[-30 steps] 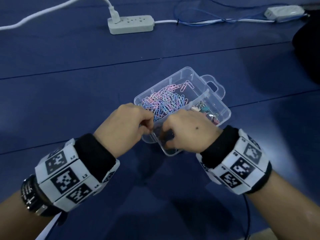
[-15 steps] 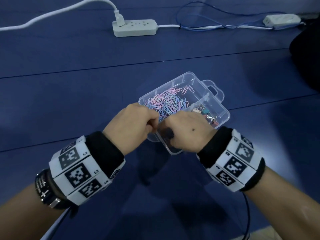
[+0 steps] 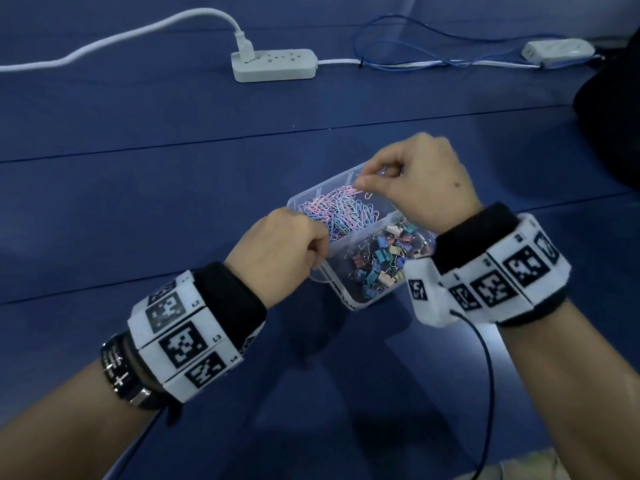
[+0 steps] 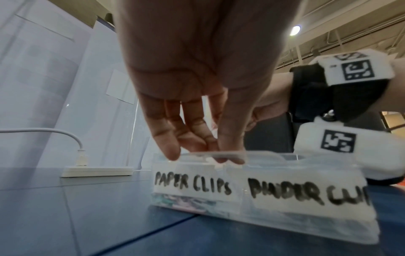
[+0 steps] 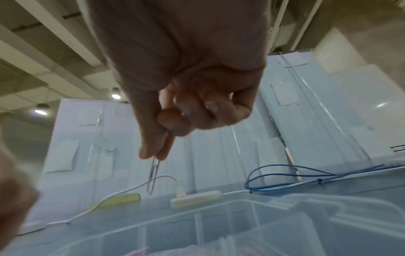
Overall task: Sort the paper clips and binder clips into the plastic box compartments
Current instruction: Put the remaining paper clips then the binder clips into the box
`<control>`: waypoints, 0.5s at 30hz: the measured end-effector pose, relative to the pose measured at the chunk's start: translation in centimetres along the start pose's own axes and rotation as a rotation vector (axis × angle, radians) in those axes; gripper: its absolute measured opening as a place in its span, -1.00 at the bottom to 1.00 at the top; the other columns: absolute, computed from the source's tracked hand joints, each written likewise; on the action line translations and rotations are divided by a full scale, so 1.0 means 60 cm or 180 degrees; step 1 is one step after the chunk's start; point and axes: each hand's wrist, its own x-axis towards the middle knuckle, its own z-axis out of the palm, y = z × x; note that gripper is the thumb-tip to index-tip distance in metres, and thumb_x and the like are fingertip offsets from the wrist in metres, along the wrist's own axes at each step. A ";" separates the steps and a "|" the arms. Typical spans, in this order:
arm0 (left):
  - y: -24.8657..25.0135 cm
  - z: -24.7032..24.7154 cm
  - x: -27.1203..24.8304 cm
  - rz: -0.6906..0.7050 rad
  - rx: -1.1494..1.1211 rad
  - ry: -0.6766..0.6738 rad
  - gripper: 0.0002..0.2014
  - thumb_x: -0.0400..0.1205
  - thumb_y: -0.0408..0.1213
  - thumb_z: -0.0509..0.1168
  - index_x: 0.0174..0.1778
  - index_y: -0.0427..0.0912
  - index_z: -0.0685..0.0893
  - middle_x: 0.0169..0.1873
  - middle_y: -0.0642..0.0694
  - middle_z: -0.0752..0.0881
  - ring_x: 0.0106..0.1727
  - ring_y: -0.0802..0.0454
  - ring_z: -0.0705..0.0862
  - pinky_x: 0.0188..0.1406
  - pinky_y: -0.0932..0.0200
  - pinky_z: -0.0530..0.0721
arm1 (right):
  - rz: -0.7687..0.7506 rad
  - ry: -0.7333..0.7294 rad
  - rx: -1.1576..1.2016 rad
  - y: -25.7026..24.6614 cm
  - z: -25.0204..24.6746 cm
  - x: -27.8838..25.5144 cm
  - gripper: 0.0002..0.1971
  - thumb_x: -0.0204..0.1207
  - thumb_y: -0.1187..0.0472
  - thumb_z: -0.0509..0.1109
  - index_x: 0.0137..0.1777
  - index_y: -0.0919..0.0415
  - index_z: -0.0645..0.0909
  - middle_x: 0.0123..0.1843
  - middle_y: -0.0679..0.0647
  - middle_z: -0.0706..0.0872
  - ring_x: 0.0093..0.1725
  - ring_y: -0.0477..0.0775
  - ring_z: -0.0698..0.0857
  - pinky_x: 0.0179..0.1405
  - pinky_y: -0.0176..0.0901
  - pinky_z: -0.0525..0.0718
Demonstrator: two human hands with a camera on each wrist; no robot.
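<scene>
A dark blue bench (image 3: pixel 173 209), crossed by thin seam lines, carries one clear plastic box (image 3: pixel 349 299) with thin rigid walls and a moulded divider that splits it into two compartments. The far compartment holds a loose heap of paper clips (image 3: pixel 341 211) — slim wire loops in pink, blue and pale purple, too many and too tangled to count. The near compartment holds a pile of binder clips (image 3: pixel 382 258), small folded bodies in blue, teal, tan and dark red with silver wire handles, likewise too many to count. On the box's outer wall two white labels (image 4: pixel 192 183) carry black hand lettering: "PAPER CLIPS" and one that seems to read "BINDER CLIPS".

The right hand (image 3: pixel 420 181) is raised over the far compartment, thumb and forefinger pinching a single paper clip (image 5: pixel 153 175) that hangs below the fingertips; the other fingers are curled in. The left hand (image 3: pixel 277 251) has its fingertips (image 4: pixel 173 152) on the box's rim at the paper-clip end, fingers fairly straight.

At the bench's far edge lie two white power strips (image 3: pixel 275 65) — one has a white plug and cord in it — and a looped blue cable (image 3: pixel 398 60).
</scene>
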 end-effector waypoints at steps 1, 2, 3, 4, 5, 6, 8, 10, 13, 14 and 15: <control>0.002 0.000 0.001 -0.0030 -0.0033 -0.0017 -0.82 0.44 -0.49 0.26 -0.27 -0.16 0.73 -0.25 -0.03 0.77 -0.15 0.03 0.59 -0.08 0.11 0.60 | 0.0053 0.0017 0.0013 0.004 -0.001 0.004 -0.91 0.36 0.03 0.47 -0.23 0.00 0.76 -0.44 -0.11 0.62 -0.27 0.04 0.63 -0.09 -0.06 0.63; 0.005 0.000 0.001 -0.0061 -0.0073 -0.0037 -0.83 0.45 -0.48 0.27 -0.28 -0.16 0.74 -0.26 -0.03 0.77 -0.13 0.01 0.62 -0.06 0.10 0.62 | 0.0093 0.0024 0.0042 0.010 -0.003 0.005 -0.88 0.39 0.04 0.45 -0.18 0.02 0.77 -0.35 -0.06 0.69 -0.18 0.06 0.69 0.02 0.02 0.67; 0.008 0.000 0.002 -0.0079 -0.0114 -0.0040 -0.83 0.45 -0.47 0.27 -0.29 -0.15 0.73 -0.26 -0.03 0.78 -0.12 -0.01 0.65 -0.04 0.09 0.63 | 0.0133 0.0084 0.0103 0.015 -0.008 0.005 -0.87 0.40 0.05 0.44 -0.16 0.04 0.77 -0.30 -0.02 0.73 -0.13 0.07 0.71 0.08 0.07 0.69; 0.012 0.000 0.005 -0.0095 -0.0158 -0.0038 -0.82 0.44 -0.48 0.27 -0.29 -0.15 0.74 -0.27 -0.05 0.79 -0.12 -0.04 0.68 -0.02 0.08 0.65 | 0.0173 0.0199 0.0180 0.018 -0.015 0.002 -0.88 0.41 0.07 0.43 -0.16 0.06 0.77 -0.31 -0.01 0.73 -0.13 0.06 0.72 0.11 0.10 0.69; 0.016 0.000 0.007 -0.0107 -0.0198 -0.0035 -0.79 0.44 -0.49 0.26 -0.29 -0.14 0.75 -0.27 -0.07 0.80 -0.12 -0.06 0.70 -0.01 0.06 0.67 | 0.0201 0.0362 0.0280 0.021 -0.024 -0.003 -0.88 0.41 0.10 0.42 -0.17 0.08 0.77 -0.37 -0.04 0.71 -0.17 0.04 0.71 0.11 0.09 0.69; 0.021 0.000 0.012 -0.0120 -0.0229 -0.0044 -0.77 0.43 -0.51 0.24 -0.28 -0.14 0.76 -0.26 -0.09 0.81 -0.12 -0.08 0.72 -0.01 0.06 0.68 | 0.0220 0.0534 0.0367 0.025 -0.032 -0.010 -0.88 0.42 0.13 0.41 -0.18 0.10 0.77 -0.43 -0.09 0.67 -0.22 0.01 0.69 0.10 0.06 0.69; 0.033 0.003 0.025 -0.0142 -0.0247 -0.0028 -0.73 0.41 -0.54 0.21 -0.25 -0.15 0.77 -0.22 -0.11 0.81 -0.10 -0.11 0.73 -0.03 0.11 0.68 | 0.0200 0.0816 0.0470 0.031 -0.044 -0.027 -0.87 0.44 0.16 0.38 -0.19 0.15 0.75 -0.47 -0.13 0.63 -0.26 -0.01 0.67 0.05 -0.01 0.70; 0.049 0.006 0.044 -0.0184 -0.0227 0.0030 -0.71 0.42 -0.54 0.18 -0.20 -0.16 0.78 -0.14 -0.16 0.81 -0.04 -0.15 0.72 -0.01 0.13 0.66 | 0.0166 0.1067 0.0581 0.037 -0.047 -0.046 -0.89 0.43 0.17 0.38 -0.24 0.12 0.72 -0.45 -0.01 0.65 -0.24 0.12 0.71 0.00 -0.01 0.70; 0.075 0.014 0.079 -0.0189 -0.0167 0.0123 -0.75 0.51 -0.48 0.20 -0.09 -0.18 0.76 0.01 -0.23 0.77 0.09 -0.22 0.68 0.13 0.05 0.65 | 0.0216 0.1264 0.0832 0.046 -0.038 -0.075 -0.90 0.43 0.18 0.38 -0.29 0.06 0.68 -0.46 0.00 0.64 -0.27 0.15 0.70 -0.05 -0.04 0.66; 0.083 0.018 0.090 -0.0173 -0.0081 0.0155 -0.78 0.54 -0.45 0.21 -0.04 -0.19 0.74 0.05 -0.24 0.74 0.13 -0.23 0.66 0.13 0.03 0.62 | 0.0249 0.1258 0.0903 0.047 -0.032 -0.084 -0.89 0.43 0.19 0.38 -0.30 0.04 0.66 -0.47 -0.06 0.64 -0.31 0.06 0.67 -0.06 -0.06 0.65; 0.090 0.021 0.101 -0.0130 0.0025 0.0199 -0.78 0.57 -0.43 0.21 0.02 -0.22 0.72 0.08 -0.26 0.72 0.16 -0.25 0.65 0.14 0.01 0.60 | 0.0259 0.1209 0.0960 0.048 -0.027 -0.093 -0.87 0.44 0.20 0.38 -0.32 0.01 0.65 -0.49 -0.14 0.63 -0.35 -0.06 0.64 -0.08 -0.08 0.64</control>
